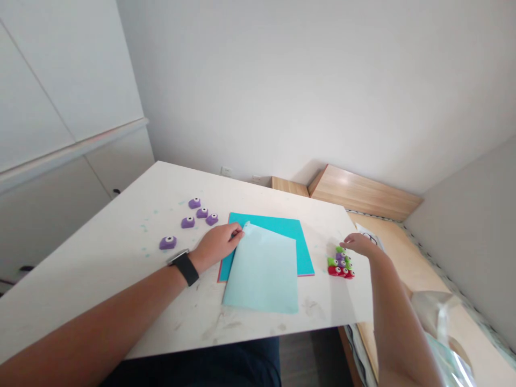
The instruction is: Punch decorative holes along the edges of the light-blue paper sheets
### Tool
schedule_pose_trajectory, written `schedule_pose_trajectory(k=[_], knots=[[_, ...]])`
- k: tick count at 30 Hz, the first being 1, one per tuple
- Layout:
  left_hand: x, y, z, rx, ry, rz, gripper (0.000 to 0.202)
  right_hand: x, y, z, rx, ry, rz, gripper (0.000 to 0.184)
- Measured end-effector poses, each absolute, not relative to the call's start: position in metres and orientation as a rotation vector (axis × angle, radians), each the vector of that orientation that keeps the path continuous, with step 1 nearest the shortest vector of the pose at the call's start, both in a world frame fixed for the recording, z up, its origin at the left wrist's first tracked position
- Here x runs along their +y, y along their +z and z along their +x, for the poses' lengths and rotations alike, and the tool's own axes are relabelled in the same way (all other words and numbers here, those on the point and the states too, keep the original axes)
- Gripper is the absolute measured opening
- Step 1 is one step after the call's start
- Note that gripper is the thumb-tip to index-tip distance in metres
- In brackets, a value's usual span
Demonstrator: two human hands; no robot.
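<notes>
My left hand [218, 244], with a black watch on its wrist, pinches the top left corner of a pale blue sheet of paper [264, 271]. That sheet lies askew on a stack of teal paper [282, 228] in the middle of the white table [121, 252]. My right hand [360, 243] hovers at the table's right edge, fingers curled down onto a cluster of small green, purple and red punch toys [341, 264]. Whether it grips one I cannot make out.
Several purple punch toys [197, 212] sit left of the paper, one more [167, 242] nearer my wrist. White cupboards stand at the left. A wooden bed frame [363, 193] and mattress lie to the right, below the table edge. A clear plastic bag [439, 317] shows at lower right.
</notes>
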State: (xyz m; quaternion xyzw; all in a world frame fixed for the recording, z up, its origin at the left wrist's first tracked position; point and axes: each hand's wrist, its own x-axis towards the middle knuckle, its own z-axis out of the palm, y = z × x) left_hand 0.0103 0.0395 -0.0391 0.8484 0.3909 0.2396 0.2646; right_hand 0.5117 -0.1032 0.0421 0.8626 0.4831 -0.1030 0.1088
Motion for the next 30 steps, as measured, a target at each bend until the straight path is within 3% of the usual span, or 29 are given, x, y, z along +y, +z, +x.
schedule_pose_trajectory(k=[10, 17, 19, 23, 30], knots=[[0.040, -0.038, 0.009, 1.052, 0.653, 2.273, 0.029, -0.098, 0.016, 0.495, 1.354, -0.250, 2.564, 0.019], [0.042, -0.044, 0.011, 1.058, 0.661, 2.157, 0.030, -0.063, 0.032, 0.450, 1.567, 0.013, 2.777, 0.037], [0.042, -0.044, 0.011, 1.057, 0.664, 2.139, 0.029, -0.045, 0.035, 0.412, 1.896, -0.156, 2.877, 0.038], [0.040, -0.045, 0.009, 1.058, 0.677, 2.113, 0.029, -0.015, 0.034, 0.313, 2.486, -0.927, 2.621, 0.041], [0.041, -0.047, 0.008, 1.036, 0.713, 1.988, 0.027, 0.020, 0.006, 0.213, 2.854, -1.215, 2.223, 0.029]])
